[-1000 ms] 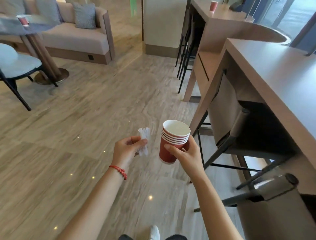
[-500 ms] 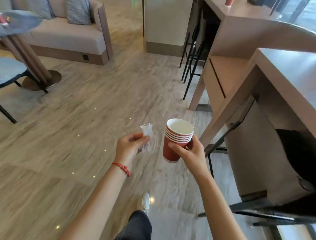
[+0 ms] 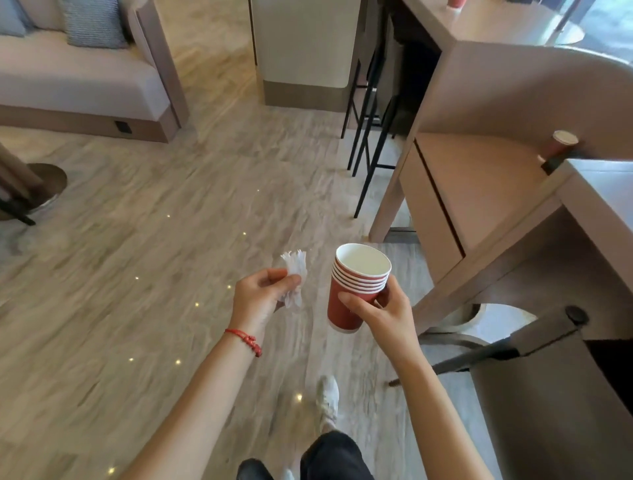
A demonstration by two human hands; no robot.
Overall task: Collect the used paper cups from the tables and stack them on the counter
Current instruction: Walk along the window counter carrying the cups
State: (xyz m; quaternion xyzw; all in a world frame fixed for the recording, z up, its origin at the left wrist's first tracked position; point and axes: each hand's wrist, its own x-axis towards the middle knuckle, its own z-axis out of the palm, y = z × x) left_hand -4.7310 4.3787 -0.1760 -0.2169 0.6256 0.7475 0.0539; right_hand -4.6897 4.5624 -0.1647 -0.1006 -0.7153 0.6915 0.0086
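My right hand [image 3: 385,310] grips a stack of several nested red paper cups [image 3: 346,301] with white insides, held upright at chest height over the floor. A crumpled white paper wad [image 3: 295,270] is pinched between the thumb and fingers of my left hand [image 3: 260,296], just left of the stack. Another red paper cup [image 3: 560,143] stands at the edge of the wooden counter [image 3: 603,205] on the right. One more red cup [image 3: 455,4] sits on the far counter top at the upper edge, partly cut off.
Black-legged bar stools [image 3: 368,113] stand under the far counter. A padded stool [image 3: 555,394] is close on my right. A sofa [image 3: 82,85] with cushions lies at the upper left, a round table base [image 3: 41,185] at the left edge. Open wood floor stretches ahead.
I have walked forward along the counter. The sofa and round table slid left and out of view, and the counter cup came into sight. Both hands hold the same things.
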